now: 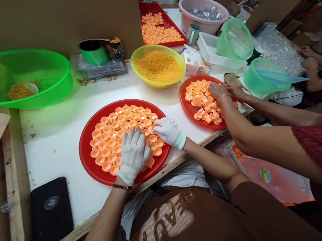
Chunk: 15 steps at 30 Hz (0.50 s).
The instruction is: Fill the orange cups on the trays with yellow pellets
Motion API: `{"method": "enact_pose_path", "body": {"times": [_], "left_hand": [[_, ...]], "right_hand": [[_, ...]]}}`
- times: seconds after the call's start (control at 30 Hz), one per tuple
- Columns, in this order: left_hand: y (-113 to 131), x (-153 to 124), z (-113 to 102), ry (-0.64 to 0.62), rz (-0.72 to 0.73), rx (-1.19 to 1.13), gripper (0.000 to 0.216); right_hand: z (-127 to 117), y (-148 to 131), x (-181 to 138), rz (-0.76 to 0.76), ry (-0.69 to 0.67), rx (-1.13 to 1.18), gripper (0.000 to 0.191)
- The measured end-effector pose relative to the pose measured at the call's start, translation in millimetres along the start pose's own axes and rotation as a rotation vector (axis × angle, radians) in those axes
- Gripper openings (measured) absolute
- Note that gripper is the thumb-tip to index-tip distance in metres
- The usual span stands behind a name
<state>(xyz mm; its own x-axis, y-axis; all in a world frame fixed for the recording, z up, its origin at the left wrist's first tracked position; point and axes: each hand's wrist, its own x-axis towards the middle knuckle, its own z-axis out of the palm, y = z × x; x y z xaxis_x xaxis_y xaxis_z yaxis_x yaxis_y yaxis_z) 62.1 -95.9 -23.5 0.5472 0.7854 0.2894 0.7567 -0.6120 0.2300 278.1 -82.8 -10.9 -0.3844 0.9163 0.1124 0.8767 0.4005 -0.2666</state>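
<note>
A round red tray (87, 166) in front of me is covered with small orange plastic cups (105, 152), most lying with their hollow side up. My left hand (132, 152), in a whitish knit glove, rests flat over the cups at the tray's near side, fingers stretched out. On the tray's right side is my right hand (169, 131), also gloved. Its fingers are bent together with the tips among the cups, and whatever they pinch is hidden.
To the right, a co-worker's bare hands (220, 90) work over a second red tray (186, 109) of orange pieces. Behind stand a yellow bowl (153, 85) of yellow granules and a green basin (51, 93). A black phone (51, 212) lies at the front left.
</note>
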Motion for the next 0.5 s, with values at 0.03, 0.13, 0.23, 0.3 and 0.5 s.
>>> {"method": "enact_pose_path", "body": {"times": [0.03,0.13,0.23,0.3,0.5], "left_hand": [[-2.2,-4.6,-2.6,0.010,-0.020,-0.006,0.043],[-4.9,-19.3,-9.3,0.003,-0.052,-0.021,0.043],[0.0,-32.4,-13.1,-0.052,-0.036,-0.044,0.042],[2.5,-39.3,-16.8,-0.064,-0.038,-0.080,0.041],[-36.3,-55.4,-50.6,0.247,-0.298,-0.251,0.042]], "right_hand": [[-3.1,-2.7,3.4,-0.001,-0.058,-0.075,0.026],[-15.9,-9.2,9.9,-0.010,-0.198,-0.204,0.027],[-24.4,-16.7,12.3,0.022,-0.263,-0.246,0.029],[-26.8,-21.9,13.2,0.054,-0.281,-0.252,0.030],[-27.3,-30.3,12.5,0.097,-0.301,-0.242,0.031]]}}
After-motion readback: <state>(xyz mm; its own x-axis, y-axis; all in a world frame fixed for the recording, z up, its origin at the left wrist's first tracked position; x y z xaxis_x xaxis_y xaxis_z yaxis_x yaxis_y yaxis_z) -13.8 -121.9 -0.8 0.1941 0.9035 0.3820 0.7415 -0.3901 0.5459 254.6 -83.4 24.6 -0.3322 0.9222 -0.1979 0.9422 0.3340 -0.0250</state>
